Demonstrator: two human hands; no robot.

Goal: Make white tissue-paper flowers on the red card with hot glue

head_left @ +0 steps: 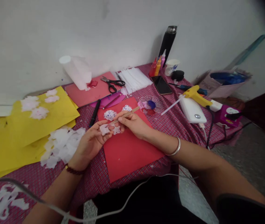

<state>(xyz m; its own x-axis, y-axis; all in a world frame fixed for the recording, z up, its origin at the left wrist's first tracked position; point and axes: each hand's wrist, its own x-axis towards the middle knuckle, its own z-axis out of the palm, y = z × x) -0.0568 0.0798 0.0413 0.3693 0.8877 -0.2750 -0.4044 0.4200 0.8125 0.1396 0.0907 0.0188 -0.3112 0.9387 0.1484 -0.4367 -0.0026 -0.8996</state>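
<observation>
My left hand [93, 138] pinches a small white piece of tissue paper [104, 129] with scalloped edges, above a red sheet of paper [127, 149]. My right hand [132, 123] is closed round a thin light-wood stick [130, 112], whose lower end lies over the tissue. Whether that end is a brush tip cannot be made out. Just beyond my fingers sit two white paper flowers, one speckled blue and purple [110, 115], the other [127, 108] smaller in view. A clear paint palette [158, 104] with pink, blue and red paint rests beside the red sheet.
White tissue cutouts [64, 144] lie left of my hand, beside yellow sheets [36, 130] bearing pale pink flowers. Black scissors [112, 83], a marker [95, 112], phone [161, 85] and paint bottles [157, 67] stand further back. A yellow glue gun [193, 92] rests on the right; a cable [132, 194] crosses in front.
</observation>
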